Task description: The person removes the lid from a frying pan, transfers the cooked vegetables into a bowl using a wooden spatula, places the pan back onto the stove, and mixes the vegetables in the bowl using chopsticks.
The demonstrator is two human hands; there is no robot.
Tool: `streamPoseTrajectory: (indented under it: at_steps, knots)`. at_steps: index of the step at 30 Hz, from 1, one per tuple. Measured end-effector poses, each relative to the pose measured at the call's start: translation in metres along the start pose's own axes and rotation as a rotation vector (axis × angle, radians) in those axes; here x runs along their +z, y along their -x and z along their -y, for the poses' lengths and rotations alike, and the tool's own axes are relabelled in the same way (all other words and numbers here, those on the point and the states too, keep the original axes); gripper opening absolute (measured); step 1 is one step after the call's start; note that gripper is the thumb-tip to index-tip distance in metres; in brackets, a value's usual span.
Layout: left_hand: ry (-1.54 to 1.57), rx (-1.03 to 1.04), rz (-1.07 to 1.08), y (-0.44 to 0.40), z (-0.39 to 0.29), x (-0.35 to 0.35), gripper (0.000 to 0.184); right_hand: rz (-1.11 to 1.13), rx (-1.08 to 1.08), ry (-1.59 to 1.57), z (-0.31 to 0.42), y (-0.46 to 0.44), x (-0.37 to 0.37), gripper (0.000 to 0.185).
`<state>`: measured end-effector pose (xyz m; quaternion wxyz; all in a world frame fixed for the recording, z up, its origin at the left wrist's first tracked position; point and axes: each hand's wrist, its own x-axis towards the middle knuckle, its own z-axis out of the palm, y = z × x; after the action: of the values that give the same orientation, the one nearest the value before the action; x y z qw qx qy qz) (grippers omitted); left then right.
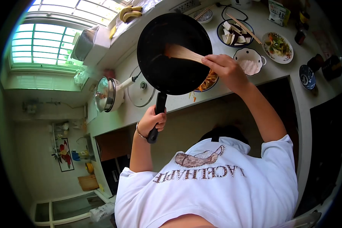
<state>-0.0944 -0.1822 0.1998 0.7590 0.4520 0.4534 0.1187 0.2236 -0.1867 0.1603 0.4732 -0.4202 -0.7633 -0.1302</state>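
- From here I see a pale counter [178, 102] running across the kitchen, with a barred window [45, 45] and bananas [130, 13] on the far side.
- A cooker [112, 95] and a glass lid [143, 95] sit left of the pan [171, 72]. To the right are a bowl of cut chunks [235, 36] with chopsticks [250, 31] across it, a scalloped dish [255, 53] of pale powder and a plate of chopped vegetables [288, 59].
- The pan is up over the counter's front part, its dark inside showing. It partly hides a bowl of orange shreds [208, 83] near the front edge; whether they touch, I can't tell.
- A strip of counter shows between lid and shreds. Rightward, the scalloped dish is close by the wrist.
- The left hand [152, 121] has its fingers closed round the pan's black handle, which points back toward the person.
- The right hand [226, 70] reaches in from the right, forearm slanting, fingers pinched shut on the spatula [186, 54]. The wooden blade is inside the pan, pointing left.
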Motion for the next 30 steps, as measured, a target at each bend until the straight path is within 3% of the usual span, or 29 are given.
streamPoseTrajectory:
  at_steps: [4, 6, 12, 15, 19, 23, 30]
  knots:
    - [-0.054, 0.007, -0.035, 0.001, -0.002, 0.002, 0.011, -0.021, 0.017, -0.053, 0.005, -0.013, -0.006, 0.034]
    - [-0.069, 0.002, -0.029, 0.002, -0.003, 0.003, 0.012, -0.040, -0.083, -0.051, 0.007, -0.018, -0.002, 0.033]
    - [-0.073, -0.009, -0.058, 0.002, -0.002, 0.002, 0.013, 0.149, -0.062, 0.093, -0.024, 0.015, -0.027, 0.034]
    - [-0.083, -0.022, -0.066, 0.002, -0.004, 0.004, 0.013, 0.023, -0.147, 0.182, -0.024, -0.020, -0.032, 0.034]
    - [-0.114, -0.048, -0.059, 0.004, -0.006, 0.007, 0.013, 0.112, -0.163, 0.335, -0.030, -0.024, -0.020, 0.035]
    - [-0.052, -0.037, -0.063, 0.006, -0.007, 0.009, 0.013, 0.174, -0.028, 0.344, -0.038, 0.014, -0.021, 0.028]
    - [-0.094, -0.031, -0.083, 0.007, -0.008, 0.008, 0.012, 0.084, -0.144, 0.292, -0.028, -0.020, -0.022, 0.037]
